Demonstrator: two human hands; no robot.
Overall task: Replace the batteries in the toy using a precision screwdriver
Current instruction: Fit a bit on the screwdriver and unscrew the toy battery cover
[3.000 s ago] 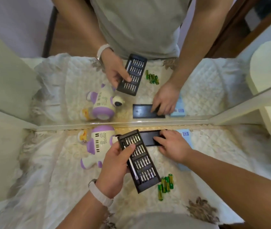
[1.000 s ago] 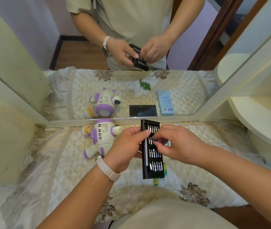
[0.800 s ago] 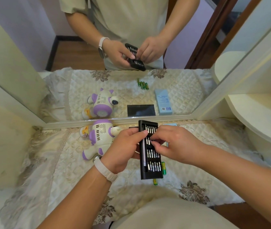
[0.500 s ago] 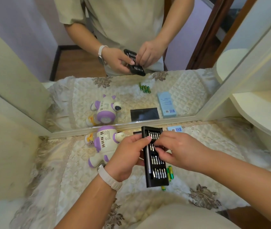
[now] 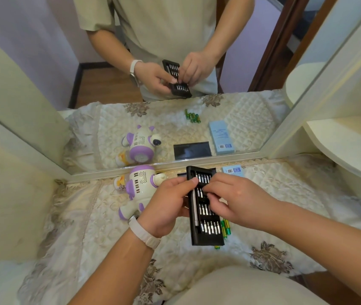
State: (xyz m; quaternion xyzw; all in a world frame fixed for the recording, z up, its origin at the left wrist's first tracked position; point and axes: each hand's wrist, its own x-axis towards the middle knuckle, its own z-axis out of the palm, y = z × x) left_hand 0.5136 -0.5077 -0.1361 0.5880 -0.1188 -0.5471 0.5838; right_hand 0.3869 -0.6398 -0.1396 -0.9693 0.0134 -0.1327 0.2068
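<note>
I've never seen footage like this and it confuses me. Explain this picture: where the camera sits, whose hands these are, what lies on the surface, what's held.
There is no machine here. A person works with bare hands, and one camera worn on the head looks down at them, so the arms come in from below. The upper half is a mirror, which is why everything shows twice.

The left hand grips a black tray of small metal bits, held above the cloth. The right hand picks among the bits; whether it has one pinched is hidden.

On the cloth lie a white and purple toy, green batteries partly under the tray, and a pale blue box by the mirror.
</note>
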